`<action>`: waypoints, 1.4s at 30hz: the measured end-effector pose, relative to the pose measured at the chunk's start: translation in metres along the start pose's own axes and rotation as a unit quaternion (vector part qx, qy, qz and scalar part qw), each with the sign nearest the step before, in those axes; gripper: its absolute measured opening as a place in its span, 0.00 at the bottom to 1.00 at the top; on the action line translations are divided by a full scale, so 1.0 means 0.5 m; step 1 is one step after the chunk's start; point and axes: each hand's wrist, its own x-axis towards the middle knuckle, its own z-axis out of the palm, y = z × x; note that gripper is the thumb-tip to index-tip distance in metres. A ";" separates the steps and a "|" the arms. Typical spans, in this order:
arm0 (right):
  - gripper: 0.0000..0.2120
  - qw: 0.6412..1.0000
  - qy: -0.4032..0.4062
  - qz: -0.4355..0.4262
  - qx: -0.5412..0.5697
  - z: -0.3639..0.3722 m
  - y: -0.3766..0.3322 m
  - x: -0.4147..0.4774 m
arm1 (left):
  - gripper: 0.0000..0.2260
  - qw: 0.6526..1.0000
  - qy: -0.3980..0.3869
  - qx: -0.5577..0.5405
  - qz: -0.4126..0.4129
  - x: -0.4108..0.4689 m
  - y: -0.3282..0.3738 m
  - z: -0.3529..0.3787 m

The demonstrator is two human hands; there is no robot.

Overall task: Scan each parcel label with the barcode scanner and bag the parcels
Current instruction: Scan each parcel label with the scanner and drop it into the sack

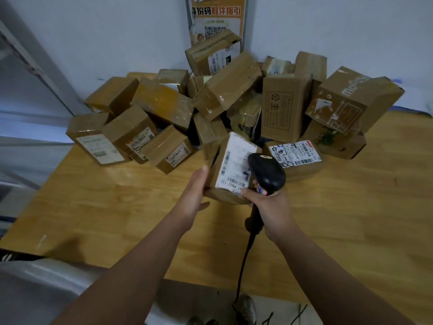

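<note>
A small cardboard parcel (230, 167) with a white barcode label facing up is tilted just above the wooden table (117, 207), in front of the pile. My left hand (195, 191) holds its left side, thumb spread below. My right hand (269, 202) grips the handle of the black barcode scanner (267, 171), whose head hangs over the right part of the label; the index finger touches the parcel's near corner. The scanner's cable (243, 261) runs down toward the floor.
Several taped cardboard parcels (285, 106) are heaped at the back of the table against the wall. Another labelled box (297, 152) lies right behind the scanner. A white plastic bag (35, 289) sits at the lower left, below the table edge. A poster (218, 17) hangs on the wall.
</note>
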 end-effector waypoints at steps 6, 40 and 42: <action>0.10 0.999 -0.010 -0.041 -0.026 0.007 -0.010 -0.007 | 0.34 0.997 -0.008 0.078 -0.012 0.017 0.004 -0.008; 0.09 0.984 0.048 0.171 -0.025 -0.022 0.077 0.036 | 0.33 0.991 0.006 0.087 -0.103 0.031 -0.072 -0.044; 0.08 0.985 0.026 0.173 -0.009 -0.028 0.082 0.032 | 0.35 0.992 -0.046 0.021 -0.111 0.021 -0.086 -0.036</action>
